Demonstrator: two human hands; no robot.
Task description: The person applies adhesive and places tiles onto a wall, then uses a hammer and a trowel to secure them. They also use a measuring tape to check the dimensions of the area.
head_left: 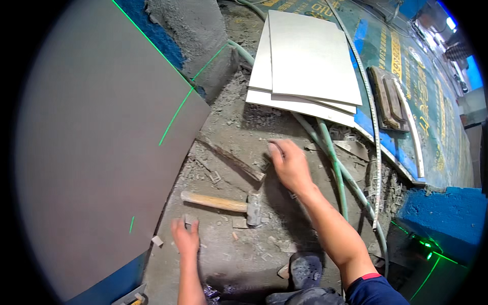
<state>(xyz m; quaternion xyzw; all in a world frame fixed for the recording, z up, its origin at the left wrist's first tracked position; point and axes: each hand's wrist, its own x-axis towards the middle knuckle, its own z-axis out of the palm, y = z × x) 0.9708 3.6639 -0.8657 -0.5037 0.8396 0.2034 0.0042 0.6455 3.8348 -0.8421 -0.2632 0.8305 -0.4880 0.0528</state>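
Note:
At lower center, my left hand (pixel 185 235) has its fingers around a small grey chip (pixel 189 219). Just above it lies a hammer (pixel 218 203) with a pale wooden handle and metal head, untouched. My right hand (pixel 288 163) is higher and further right, fingers curled; whatever they may hold is hidden. A rough wooden strip (pixel 231 160) lies left of it on the dusty concrete floor (pixel 229 256). A large grey panel (pixel 101 168) with green laser lines fills the left side, bordering the floor beside my left hand.
Stacked white boards (pixel 315 61) lie at upper middle beside a raised green-covered surface (pixel 432 142) bearing a trowel-like tool (pixel 389 96). Green hoses (pixel 333 157) and a measuring tape (pixel 375 162) cross the floor at right. A blue block (pixel 434 213) stands near a glowing laser (pixel 427 246). Rubble lies scattered about.

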